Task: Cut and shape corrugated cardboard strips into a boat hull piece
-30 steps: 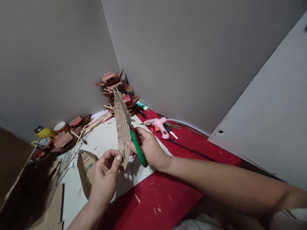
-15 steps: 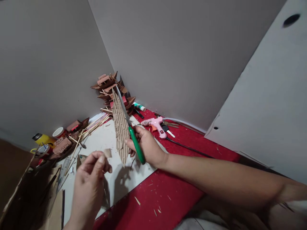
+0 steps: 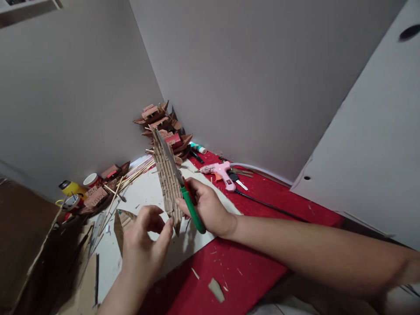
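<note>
My right hand [image 3: 210,203] is closed round green-handled scissors [image 3: 193,212] and also pinches a long corrugated cardboard piece [image 3: 168,183] with a pointed end. The scissor blades lie along the cardboard's right side, pointing away from me. My left hand [image 3: 144,240] is by the cardboard's lower tip, its thumb and curled forefinger apart with nothing visible between them. Whether the thumb touches the tip I cannot tell. A small cardboard scrap [image 3: 216,290] lies on the red table surface [image 3: 249,258] below the hands.
Several brown model boats [image 3: 152,113] stand in the corner. A pink glue gun [image 3: 225,173] rests right of the white board [image 3: 144,192], its black cord running right. Thin wooden sticks [image 3: 138,173], cups [image 3: 92,180] and a yellow bottle [image 3: 72,188] are at left.
My left hand has let go of the small scrap, which now lies on the red surface. It has moved right to the cardboard's lower end. The view has shifted slightly.
</note>
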Demonstrator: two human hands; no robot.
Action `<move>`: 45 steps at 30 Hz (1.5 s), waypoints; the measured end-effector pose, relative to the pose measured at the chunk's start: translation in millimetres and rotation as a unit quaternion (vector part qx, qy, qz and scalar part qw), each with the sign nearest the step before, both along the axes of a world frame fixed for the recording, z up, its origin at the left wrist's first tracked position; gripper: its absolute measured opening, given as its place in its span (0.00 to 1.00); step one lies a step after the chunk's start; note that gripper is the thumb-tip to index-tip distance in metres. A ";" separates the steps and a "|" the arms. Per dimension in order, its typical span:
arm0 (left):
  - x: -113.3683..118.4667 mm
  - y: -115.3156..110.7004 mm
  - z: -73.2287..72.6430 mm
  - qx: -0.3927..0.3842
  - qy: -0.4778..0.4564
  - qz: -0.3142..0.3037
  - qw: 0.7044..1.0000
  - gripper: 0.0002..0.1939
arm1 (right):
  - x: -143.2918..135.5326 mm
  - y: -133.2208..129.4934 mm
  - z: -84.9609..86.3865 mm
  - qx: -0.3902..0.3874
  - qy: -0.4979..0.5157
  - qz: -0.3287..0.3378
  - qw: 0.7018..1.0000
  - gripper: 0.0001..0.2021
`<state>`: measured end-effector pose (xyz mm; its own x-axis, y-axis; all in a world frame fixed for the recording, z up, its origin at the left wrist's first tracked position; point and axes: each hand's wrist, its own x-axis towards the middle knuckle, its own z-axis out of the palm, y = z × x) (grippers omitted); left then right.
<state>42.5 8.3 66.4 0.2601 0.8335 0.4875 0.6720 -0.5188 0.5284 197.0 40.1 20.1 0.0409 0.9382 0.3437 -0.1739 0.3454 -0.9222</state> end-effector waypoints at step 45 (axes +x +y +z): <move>-42.8 17.5 23.8 -0.187 -0.234 -0.010 0.954 0.19 | 1.7 2.3 12.5 -0.096 0.080 0.067 0.990 0.14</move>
